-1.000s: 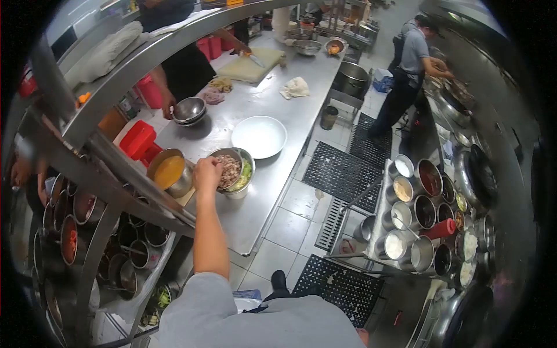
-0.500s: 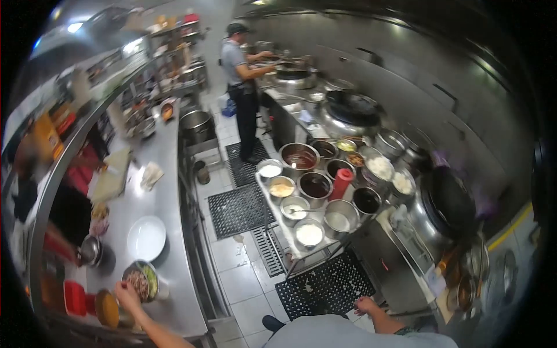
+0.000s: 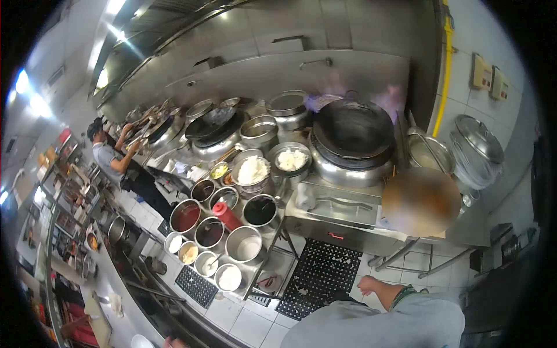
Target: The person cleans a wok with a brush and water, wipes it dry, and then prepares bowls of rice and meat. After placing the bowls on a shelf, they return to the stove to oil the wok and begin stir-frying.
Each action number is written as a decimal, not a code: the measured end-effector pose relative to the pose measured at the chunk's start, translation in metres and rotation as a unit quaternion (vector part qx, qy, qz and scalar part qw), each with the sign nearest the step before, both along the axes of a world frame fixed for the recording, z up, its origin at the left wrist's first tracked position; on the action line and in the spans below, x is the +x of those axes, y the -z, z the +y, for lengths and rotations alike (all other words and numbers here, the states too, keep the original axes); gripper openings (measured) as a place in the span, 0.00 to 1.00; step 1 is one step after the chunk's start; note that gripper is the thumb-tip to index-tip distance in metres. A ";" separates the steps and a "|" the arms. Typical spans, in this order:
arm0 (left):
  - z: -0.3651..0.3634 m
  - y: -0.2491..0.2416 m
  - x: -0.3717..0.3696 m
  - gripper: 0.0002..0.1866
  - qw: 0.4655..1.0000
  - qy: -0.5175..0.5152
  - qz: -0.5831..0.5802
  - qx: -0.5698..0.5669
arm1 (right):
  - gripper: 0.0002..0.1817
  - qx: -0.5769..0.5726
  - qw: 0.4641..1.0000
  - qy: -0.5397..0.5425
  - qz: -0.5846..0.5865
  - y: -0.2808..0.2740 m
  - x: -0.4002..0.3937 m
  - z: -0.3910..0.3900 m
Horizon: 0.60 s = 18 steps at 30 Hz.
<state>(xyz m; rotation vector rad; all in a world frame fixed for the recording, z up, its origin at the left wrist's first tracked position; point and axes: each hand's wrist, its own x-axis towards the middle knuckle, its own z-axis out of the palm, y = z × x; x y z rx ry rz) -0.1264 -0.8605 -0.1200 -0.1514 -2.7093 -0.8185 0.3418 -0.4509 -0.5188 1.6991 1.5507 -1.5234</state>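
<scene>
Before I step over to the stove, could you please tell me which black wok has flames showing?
The large wok nearest the yellow pipe: purplish flames show behind its rim, with none visible at the woks farther left.

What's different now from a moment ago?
The view has swung right, towards the woks. The left hand, earlier at the metal bowls, is barely in view; whether it holds anything is unclear. The right hand still hangs empty, and the red bottle stays among the pots.
</scene>
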 end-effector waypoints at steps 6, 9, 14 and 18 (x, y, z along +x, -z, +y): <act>0.168 0.267 0.050 0.21 0.807 0.470 -0.355 -0.033 | 0.24 -0.248 0.962 -0.090 0.068 0.014 0.034 -0.006; 0.183 0.335 0.095 0.26 0.705 0.444 -0.508 -0.221 | 0.24 -0.225 0.955 -0.103 0.162 -0.069 0.046 0.033; 0.230 0.334 0.113 0.27 0.687 0.433 -0.513 -0.278 | 0.17 0.204 0.923 0.141 0.294 -0.250 0.058 0.111; 0.253 0.325 0.126 0.28 0.703 0.424 -0.516 -0.244 | 0.27 0.489 0.840 0.186 0.145 -0.253 0.071 0.172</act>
